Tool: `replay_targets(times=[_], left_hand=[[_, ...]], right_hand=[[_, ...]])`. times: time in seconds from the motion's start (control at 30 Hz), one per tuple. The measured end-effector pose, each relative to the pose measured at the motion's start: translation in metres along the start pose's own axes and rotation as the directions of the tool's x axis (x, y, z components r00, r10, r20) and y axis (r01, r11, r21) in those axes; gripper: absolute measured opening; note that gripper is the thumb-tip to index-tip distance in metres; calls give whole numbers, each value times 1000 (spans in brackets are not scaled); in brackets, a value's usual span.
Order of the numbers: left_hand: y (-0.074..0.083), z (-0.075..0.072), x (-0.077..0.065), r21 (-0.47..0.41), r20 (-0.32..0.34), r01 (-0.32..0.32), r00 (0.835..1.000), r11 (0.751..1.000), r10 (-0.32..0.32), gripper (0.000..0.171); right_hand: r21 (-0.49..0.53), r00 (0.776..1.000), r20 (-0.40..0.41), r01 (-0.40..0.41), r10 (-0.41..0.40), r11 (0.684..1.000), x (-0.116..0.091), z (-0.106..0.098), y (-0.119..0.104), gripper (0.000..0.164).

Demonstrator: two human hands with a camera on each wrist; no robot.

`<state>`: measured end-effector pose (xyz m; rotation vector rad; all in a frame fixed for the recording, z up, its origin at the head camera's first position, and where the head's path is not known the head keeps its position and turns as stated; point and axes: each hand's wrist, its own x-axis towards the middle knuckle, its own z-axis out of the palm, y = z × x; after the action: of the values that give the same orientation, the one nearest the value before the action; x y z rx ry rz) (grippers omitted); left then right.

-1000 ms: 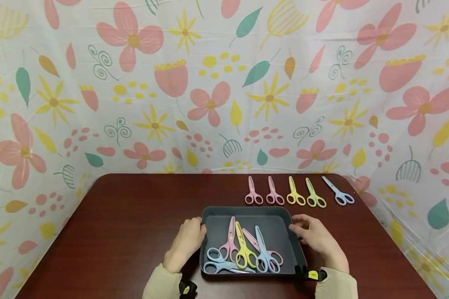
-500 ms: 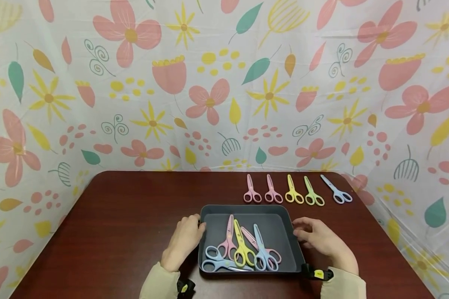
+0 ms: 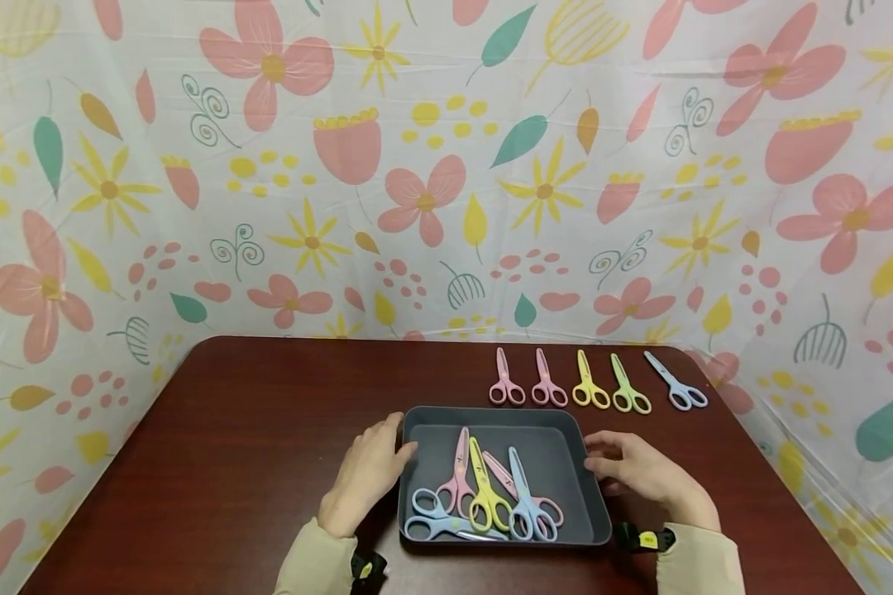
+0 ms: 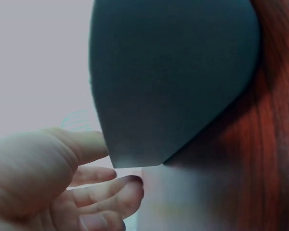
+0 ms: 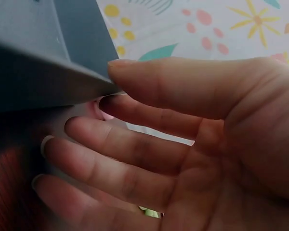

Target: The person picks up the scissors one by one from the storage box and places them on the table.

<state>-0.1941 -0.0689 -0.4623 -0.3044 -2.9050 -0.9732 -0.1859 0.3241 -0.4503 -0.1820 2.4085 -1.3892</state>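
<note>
A dark grey rectangular tray (image 3: 546,438) lies on the table with several pairs of scissors in its near half. Among them are a pink pair (image 3: 461,467), a yellow pair (image 3: 481,475), and a light blue pair (image 3: 519,487) overlapping another pink pair (image 3: 497,471). A second light blue pair (image 3: 441,524) lies sideways near the front wall. My left hand (image 3: 368,471) is at the tray's left side, thumb at the rim and fingers loose outside it. On the opposite side, my right hand (image 3: 643,471) has its thumb tip at the rim (image 5: 94,74), its other fingers relaxed beside the wall.
Along the table's back right lie more scissors in a row: two pink pairs (image 3: 503,372) (image 3: 543,372), a yellow pair (image 3: 584,373), a green pair (image 3: 621,378) and a blue pair (image 3: 666,373). A flower-print cloth (image 3: 446,190) hangs behind the brown table (image 3: 253,446).
My right hand has eased slightly to the right, away from the tray's side. The left hand's fingers have loosened and straightened a little. The scissors stay where they were.
</note>
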Motion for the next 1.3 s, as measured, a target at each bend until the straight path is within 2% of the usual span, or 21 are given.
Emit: replay_targets(times=[0.13,0.23,0.3,0.43,0.53,0.67,0.8,0.9,0.97,1.13,1.3], left_hand=[[3,-2,-1,91,-65,-75,995,993,81,45],[8,-4,-2,137,-81,-141,985,980,153,40],[12,-6,-3,153,-50,-190,978,970,200,37],[16,-8,-7,164,67,-284,959,945,277,35],[18,-8,-11,164,136,-357,932,920,337,32],[20,-8,-15,177,180,-453,888,874,424,22],[22,-9,-19,202,236,-495,862,845,448,17],[24,-8,-21,227,279,-529,840,818,466,15],[24,-7,-22,234,300,-541,831,808,469,14],[24,-5,-24,236,327,-538,828,809,456,14],[24,-4,-29,263,333,-547,824,794,458,20]], right_hand=[[29,999,-37,-3,4,1000,3,1,-2,45],[88,996,-86,16,-9,996,5,1,-2,43],[122,995,-97,35,-23,992,5,0,-1,41],[89,997,-70,34,-28,995,4,-2,-1,37],[43,999,-45,21,-19,999,3,-3,-1,35],[-5,999,-32,21,-22,1000,4,-4,0,29],[-53,999,-21,34,-35,998,8,-3,-2,27],[-89,999,-33,25,-28,996,8,-1,-4,26],[-112,999,-49,14,-20,994,9,1,-6,25],[-153,998,-66,2,-12,988,10,3,-5,25],[-161,997,-71,-2,-9,987,10,4,-3,25]])
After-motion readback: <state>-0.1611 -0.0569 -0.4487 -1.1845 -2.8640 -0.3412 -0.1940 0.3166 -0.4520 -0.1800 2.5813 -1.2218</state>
